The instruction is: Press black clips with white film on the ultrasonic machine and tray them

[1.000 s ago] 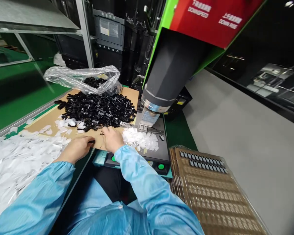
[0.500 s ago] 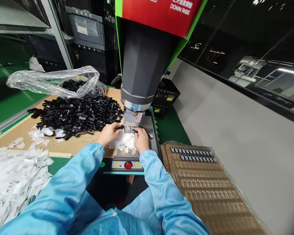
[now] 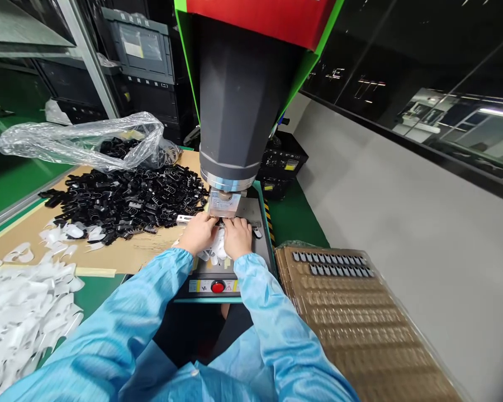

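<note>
My left hand (image 3: 198, 231) and my right hand (image 3: 237, 237) meet at the metal fixture (image 3: 254, 223) under the press head (image 3: 225, 202). Between their fingertips a bit of a small black plastic part (image 3: 221, 222) shows, and the fingers of both hands are closed in on it. Most of that part is hidden by the fingers. White curved plastic pieces (image 3: 218, 245) lie in a small heap just below the hands. A perforated metal strip (image 3: 184, 219) sticks out left of my left hand.
To the left lie a heap of black parts (image 3: 138, 201), a clear plastic bag (image 3: 67, 142) and a big pile of white pieces (image 3: 25, 312). A red button (image 3: 218, 286) sits on the machine's front edge. Stacked brown trays (image 3: 352, 335) stand at the right, the top one holding rows of parts.
My left hand has moved right, bringing its black part to the fixture. My right hand has shifted slightly left, so the hands are now close together. The camera view has shifted a little.
</note>
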Demonstrator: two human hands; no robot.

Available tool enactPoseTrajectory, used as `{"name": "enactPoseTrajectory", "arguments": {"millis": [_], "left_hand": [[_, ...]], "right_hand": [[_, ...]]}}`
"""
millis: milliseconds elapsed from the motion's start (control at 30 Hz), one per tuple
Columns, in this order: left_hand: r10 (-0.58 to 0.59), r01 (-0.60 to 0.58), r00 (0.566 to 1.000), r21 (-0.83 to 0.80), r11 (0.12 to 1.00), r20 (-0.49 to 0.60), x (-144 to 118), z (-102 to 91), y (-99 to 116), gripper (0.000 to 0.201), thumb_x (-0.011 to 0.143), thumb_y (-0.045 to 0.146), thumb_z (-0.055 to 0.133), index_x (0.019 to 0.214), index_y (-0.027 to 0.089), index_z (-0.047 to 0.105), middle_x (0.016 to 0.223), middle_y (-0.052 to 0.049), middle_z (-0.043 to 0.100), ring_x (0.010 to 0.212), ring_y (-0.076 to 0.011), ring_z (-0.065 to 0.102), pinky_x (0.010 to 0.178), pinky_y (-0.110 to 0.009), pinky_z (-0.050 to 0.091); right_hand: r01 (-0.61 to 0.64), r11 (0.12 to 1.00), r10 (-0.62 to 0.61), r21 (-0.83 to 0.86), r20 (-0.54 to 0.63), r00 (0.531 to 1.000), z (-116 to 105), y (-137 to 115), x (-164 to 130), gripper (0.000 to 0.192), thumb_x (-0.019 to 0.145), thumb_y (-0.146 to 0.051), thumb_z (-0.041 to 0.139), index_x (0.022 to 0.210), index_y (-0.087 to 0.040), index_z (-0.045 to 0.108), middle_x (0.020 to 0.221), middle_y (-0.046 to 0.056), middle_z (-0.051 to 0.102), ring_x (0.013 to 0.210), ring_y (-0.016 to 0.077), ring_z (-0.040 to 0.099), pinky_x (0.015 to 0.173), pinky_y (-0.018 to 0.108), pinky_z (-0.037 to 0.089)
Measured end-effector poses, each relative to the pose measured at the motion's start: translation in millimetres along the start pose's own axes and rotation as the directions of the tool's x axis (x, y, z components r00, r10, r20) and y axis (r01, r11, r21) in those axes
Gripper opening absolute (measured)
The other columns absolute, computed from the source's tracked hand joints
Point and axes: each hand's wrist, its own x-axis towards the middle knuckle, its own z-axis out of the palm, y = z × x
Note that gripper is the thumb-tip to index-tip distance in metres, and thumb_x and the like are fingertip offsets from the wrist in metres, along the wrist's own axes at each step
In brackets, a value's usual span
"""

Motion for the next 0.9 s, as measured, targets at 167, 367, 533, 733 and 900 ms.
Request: {"name": "enactPoseTrajectory", "arguments": {"millis": [167, 367, 533, 733, 900], "left_hand": [[-0.031, 0.029, 0.998, 0.039, 0.999, 0.059, 3.7, -10.0, 7.0, 0.036, 0.105, 0.036, 0.051, 0.131, 0.02, 0.069, 0.128, -0.019, 0.065, 0.121, -0.036, 0.059, 0.104, -0.05, 0.049], [-0.072, 0.081, 0.995, -0.159, 0.984, 0.064, -20.0, -28.9, -17.3, 0.057, 0.102, 0.052, 0.058, 0.148, 0.018, 0.058, 0.139, -0.018, 0.065, 0.131, -0.0334, 0.06, 0.114, -0.047, 0.048], [-0.149, 0.163, 0.985, -0.193, 0.968, 0.083, -97.8, -41.2, -63.8, 0.078, 0.095, 0.069, 0.06, 0.154, 0.018, 0.054, 0.154, -0.017, 0.057, 0.145, -0.0363, 0.052, 0.123, -0.05, 0.043], [-0.117, 0.132, 0.975, -0.068, 0.989, 0.191, -173.4, -26.4, -85.4, 0.107, 0.081, 0.061, 0.076, 0.17, 0.02, 0.034, 0.169, -0.019, 0.043, 0.156, -0.0423, 0.041, 0.129, -0.055, 0.035], [-0.076, 0.079, 0.991, -0.021, 0.997, 0.112, -185.0, -16.6, -80.1, 0.101, 0.086, 0.056, 0.071, 0.171, 0.019, 0.03, 0.168, -0.02, 0.044, 0.157, -0.042, 0.04, 0.133, -0.06, 0.025]], "right_hand": [[-0.003, 1.0, 0.003, -0.001, 0.03, 1.0, -6.7, -2.0, 4.0, 0.04, 0.107, -0.026, 0.051, 0.145, -0.029, 0.062, 0.132, 0.014, 0.063, 0.124, 0.0321, 0.049, 0.102, 0.046, 0.042], [0.034, 0.985, -0.03, 0.168, -0.029, 0.999, -18.0, 16.1, -16.2, 0.047, 0.104, -0.027, 0.055, 0.151, -0.025, 0.059, 0.148, 0.013, 0.06, 0.135, 0.0298, 0.049, 0.114, 0.045, 0.044], [-0.005, 0.935, 0.071, 0.355, -0.174, 0.982, -15.7, 59.3, -90.7, 0.046, 0.101, -0.026, 0.056, 0.146, -0.021, 0.064, 0.148, 0.013, 0.063, 0.143, 0.0306, 0.05, 0.126, 0.051, 0.04], [-0.124, 0.919, 0.136, 0.374, -0.004, 0.991, -7.2, 91.5, -170.1, 0.072, 0.095, -0.028, 0.065, 0.164, -0.026, 0.047, 0.166, 0.01, 0.051, 0.162, 0.033, 0.034, 0.133, 0.058, 0.035], [-0.187, 0.943, 0.159, 0.274, 0.121, 0.98, -6.8, 98.5, -178.7, 0.087, 0.09, -0.016, 0.065, 0.17, -0.033, 0.036, 0.172, 0.003, 0.044, 0.164, 0.0333, 0.032, 0.133, 0.058, 0.034]]}}
